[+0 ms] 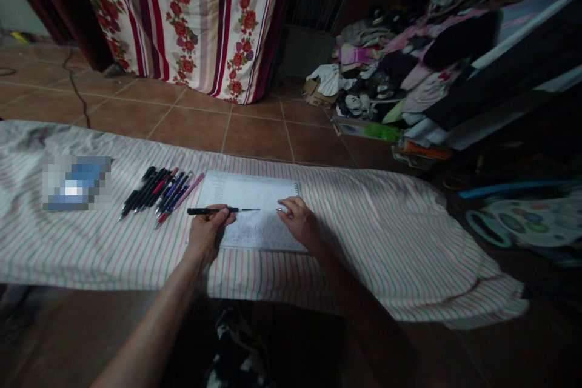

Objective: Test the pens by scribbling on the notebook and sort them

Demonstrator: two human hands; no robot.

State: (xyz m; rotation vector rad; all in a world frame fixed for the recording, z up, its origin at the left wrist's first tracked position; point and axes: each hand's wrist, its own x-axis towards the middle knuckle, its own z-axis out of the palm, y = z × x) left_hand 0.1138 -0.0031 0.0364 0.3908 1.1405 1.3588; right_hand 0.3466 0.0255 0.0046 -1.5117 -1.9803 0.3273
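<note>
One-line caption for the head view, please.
The left hand holds a black pen over a notebook on striped cloth; right hand rests at its edge, more pens alongside.

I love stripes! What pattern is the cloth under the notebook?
The cloth has thin pink and darker stripes on white, clearest in the head view.

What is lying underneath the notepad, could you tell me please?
The notepad rests on a pink-striped cloth spread over the tiled floor. The left hand, holding a black pen, covers its lower left corner; anything beneath the cloth is hidden.
</note>
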